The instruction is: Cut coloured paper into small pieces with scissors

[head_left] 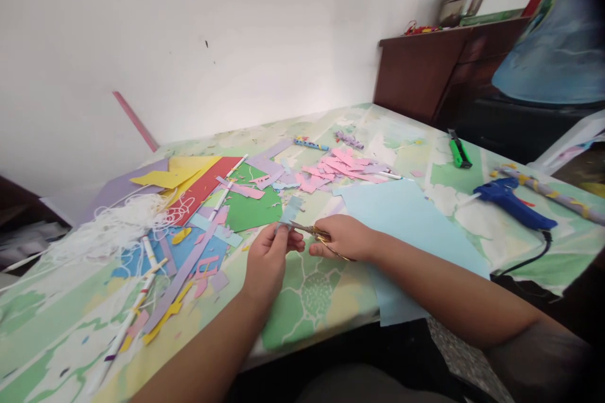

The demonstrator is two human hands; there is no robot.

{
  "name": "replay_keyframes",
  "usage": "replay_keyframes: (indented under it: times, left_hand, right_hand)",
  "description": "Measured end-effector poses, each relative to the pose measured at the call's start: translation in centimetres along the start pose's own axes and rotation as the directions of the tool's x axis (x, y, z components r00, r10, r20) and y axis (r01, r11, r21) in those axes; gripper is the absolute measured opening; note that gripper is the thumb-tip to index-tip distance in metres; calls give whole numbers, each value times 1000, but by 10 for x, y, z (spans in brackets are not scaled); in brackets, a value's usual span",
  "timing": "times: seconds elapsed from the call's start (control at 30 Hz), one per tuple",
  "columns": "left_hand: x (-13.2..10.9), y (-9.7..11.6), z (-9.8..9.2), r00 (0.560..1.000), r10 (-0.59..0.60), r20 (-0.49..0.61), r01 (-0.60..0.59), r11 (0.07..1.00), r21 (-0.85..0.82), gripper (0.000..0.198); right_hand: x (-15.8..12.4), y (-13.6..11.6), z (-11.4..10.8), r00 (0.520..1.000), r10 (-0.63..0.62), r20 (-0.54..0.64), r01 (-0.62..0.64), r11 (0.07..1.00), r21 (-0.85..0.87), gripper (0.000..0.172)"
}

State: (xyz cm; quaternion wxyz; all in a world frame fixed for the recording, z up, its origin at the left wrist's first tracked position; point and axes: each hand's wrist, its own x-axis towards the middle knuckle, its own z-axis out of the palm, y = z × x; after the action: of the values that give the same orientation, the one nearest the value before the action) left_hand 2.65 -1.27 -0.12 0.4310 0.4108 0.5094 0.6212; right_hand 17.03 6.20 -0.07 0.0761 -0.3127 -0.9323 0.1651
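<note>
My left hand (270,253) pinches a small strip of light blue paper (290,210) and holds it upright above the table. My right hand (344,237) grips a pair of gold-handled scissors (314,232), whose blades point left and meet the bottom of the strip. Both hands hover close together over the green-patterned tablecloth (312,296) near the front edge. A large light blue paper sheet (406,220) lies under my right forearm.
Coloured paper sheets and scraps (208,195), pink cuttings (338,170), white string (118,227) and marker pens (151,255) litter the left and middle. A blue glue gun (513,201), a green cutter (459,152) and a wrapped roll (553,192) lie right. A brown cabinet (425,69) stands behind.
</note>
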Motion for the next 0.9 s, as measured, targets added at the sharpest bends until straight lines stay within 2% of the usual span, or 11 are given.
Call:
replay_keyframes:
  times: [0.17, 0.33, 0.53, 0.9]
  left_hand:
    - [1, -2, 0, 999, 17, -31, -17, 1000, 25, 20]
    - [2, -2, -1, 999, 51, 4, -52, 990, 131, 22]
    - [2, -1, 1, 998, 39, 47, -48, 977, 209, 23]
    - [0, 1, -2, 996, 88, 28, -92, 965, 246, 23]
  right_hand:
    - [0, -1, -1, 999, 19, 28, -19, 1000, -9, 55]
    - [0, -2, -2, 999, 20, 31, -20, 1000, -14, 54]
    - [1, -1, -2, 999, 20, 41, -20, 1000, 1, 53]
    - [-4, 1, -4, 996, -89, 23, 88, 996, 34, 46]
